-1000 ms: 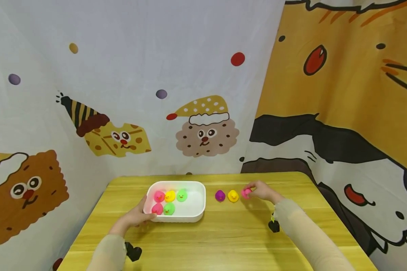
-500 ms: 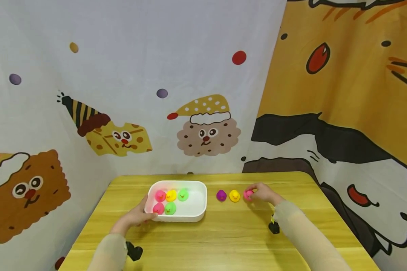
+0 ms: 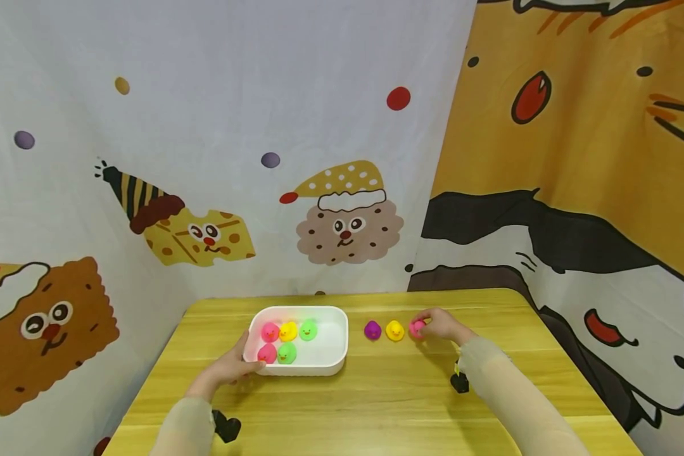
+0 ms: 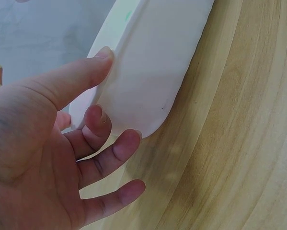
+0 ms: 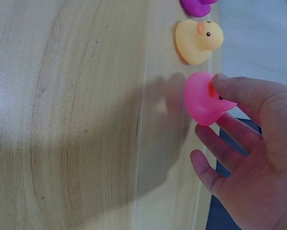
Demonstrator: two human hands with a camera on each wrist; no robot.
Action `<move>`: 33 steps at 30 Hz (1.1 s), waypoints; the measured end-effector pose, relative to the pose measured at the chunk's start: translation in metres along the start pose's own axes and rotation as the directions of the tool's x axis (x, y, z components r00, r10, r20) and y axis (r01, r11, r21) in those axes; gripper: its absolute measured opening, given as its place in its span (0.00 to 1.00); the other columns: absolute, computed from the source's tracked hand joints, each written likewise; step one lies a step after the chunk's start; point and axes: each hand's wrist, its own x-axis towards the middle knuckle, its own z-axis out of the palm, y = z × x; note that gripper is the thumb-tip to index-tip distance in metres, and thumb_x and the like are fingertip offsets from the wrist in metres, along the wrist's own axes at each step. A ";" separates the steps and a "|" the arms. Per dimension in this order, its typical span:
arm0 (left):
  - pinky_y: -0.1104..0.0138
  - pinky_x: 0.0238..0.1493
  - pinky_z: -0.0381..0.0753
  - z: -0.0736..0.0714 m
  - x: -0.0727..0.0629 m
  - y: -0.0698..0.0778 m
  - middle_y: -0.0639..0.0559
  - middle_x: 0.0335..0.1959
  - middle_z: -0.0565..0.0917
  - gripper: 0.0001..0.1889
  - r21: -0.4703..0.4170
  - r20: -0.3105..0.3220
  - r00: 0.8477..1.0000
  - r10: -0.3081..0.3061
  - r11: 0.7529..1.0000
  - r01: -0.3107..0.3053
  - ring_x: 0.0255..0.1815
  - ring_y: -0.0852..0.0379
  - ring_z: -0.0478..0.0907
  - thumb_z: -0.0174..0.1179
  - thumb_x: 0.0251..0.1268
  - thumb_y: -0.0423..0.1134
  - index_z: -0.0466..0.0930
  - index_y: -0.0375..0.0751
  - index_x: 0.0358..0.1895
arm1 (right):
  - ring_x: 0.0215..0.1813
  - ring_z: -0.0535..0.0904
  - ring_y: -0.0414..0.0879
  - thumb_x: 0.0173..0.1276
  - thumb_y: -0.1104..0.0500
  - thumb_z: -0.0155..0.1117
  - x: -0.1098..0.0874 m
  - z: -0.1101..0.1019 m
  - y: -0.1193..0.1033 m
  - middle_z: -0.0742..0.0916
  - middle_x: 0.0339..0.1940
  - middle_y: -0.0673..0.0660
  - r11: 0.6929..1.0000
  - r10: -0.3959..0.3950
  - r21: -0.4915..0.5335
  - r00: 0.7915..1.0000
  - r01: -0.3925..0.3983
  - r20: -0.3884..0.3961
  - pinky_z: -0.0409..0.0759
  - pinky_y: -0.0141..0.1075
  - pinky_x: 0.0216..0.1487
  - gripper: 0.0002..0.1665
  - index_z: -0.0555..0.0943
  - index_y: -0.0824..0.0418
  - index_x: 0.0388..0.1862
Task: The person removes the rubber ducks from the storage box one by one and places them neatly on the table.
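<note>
A white plastic tub (image 3: 325, 367) stands on the table at centre left. Inside it lie pink ducks (image 3: 270, 331), a yellow duck (image 3: 288, 330) and green ducks (image 3: 308, 329). My left hand (image 3: 230, 366) grips the tub's near left corner; in the left wrist view the thumb lies over the rim, with the fingers bent at the outer wall. My right hand (image 3: 441, 325) pinches a pink rubber duck (image 5: 200, 100) by the head. That duck is at the right end of a row with a yellow duck (image 3: 394, 330) and a purple duck (image 3: 372, 330).
The wooden table (image 3: 365, 411) reaches back to a printed curtain (image 3: 342, 76) with cartoon figures. Another curtain panel (image 3: 547, 209) hangs along the right side. A black wrist device (image 3: 226, 425) shows at the left cuff.
The right hand keeps its fingers at the pink duck in nearly the same spot. The left hand and the tub stay put; the head view shifts slightly.
</note>
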 end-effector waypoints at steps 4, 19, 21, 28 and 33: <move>0.42 0.43 0.75 0.000 0.000 -0.001 0.27 0.75 0.42 0.55 -0.006 -0.001 1.000 -0.001 1.000 0.001 0.61 0.29 0.59 0.65 0.64 0.47 0.29 0.34 0.76 | 0.42 0.75 0.50 0.54 0.70 0.68 0.001 0.002 0.001 0.83 0.48 0.64 1.000 0.010 0.002 1.000 -0.010 0.000 0.76 0.40 0.41 0.20 0.83 0.69 0.48; 0.53 0.36 0.73 0.000 0.000 -0.002 0.26 0.73 0.47 0.55 -0.005 -0.005 1.000 -0.001 1.000 0.001 0.52 0.36 0.66 0.65 0.63 0.48 0.29 0.35 0.77 | 0.39 0.76 0.48 0.55 0.72 0.67 0.005 0.012 0.006 0.83 0.47 0.63 0.997 0.026 0.077 1.000 -0.027 0.006 0.79 0.41 0.40 0.19 0.82 0.71 0.48; 0.52 0.38 0.73 0.000 0.000 -0.002 0.26 0.74 0.46 0.55 -0.014 -0.004 1.000 0.001 1.000 -0.001 0.53 0.34 0.65 0.65 0.63 0.47 0.29 0.35 0.77 | 0.39 0.75 0.48 0.56 0.72 0.67 0.006 0.013 0.007 0.83 0.47 0.63 0.996 0.039 0.084 0.999 -0.039 0.005 0.79 0.42 0.40 0.19 0.82 0.72 0.49; 0.53 0.35 0.73 0.001 0.000 -0.002 0.27 0.73 0.49 0.54 -0.017 -0.012 1.000 0.002 1.000 -0.003 0.51 0.37 0.66 0.64 0.64 0.46 0.30 0.36 0.77 | 0.42 0.75 0.51 0.57 0.70 0.67 0.003 0.013 0.007 0.82 0.49 0.65 0.998 0.016 0.067 1.000 -0.016 0.001 0.78 0.40 0.40 0.19 0.82 0.72 0.49; 0.47 0.41 0.75 0.001 0.001 -0.001 0.28 0.75 0.45 0.54 -0.014 -0.010 1.000 -0.007 1.000 0.007 0.58 0.31 0.62 0.64 0.64 0.47 0.30 0.38 0.77 | 0.45 0.75 0.52 0.59 0.69 0.67 0.004 0.013 0.013 0.82 0.50 0.65 0.998 0.010 0.070 1.000 -0.010 -0.007 0.77 0.40 0.42 0.19 0.81 0.72 0.51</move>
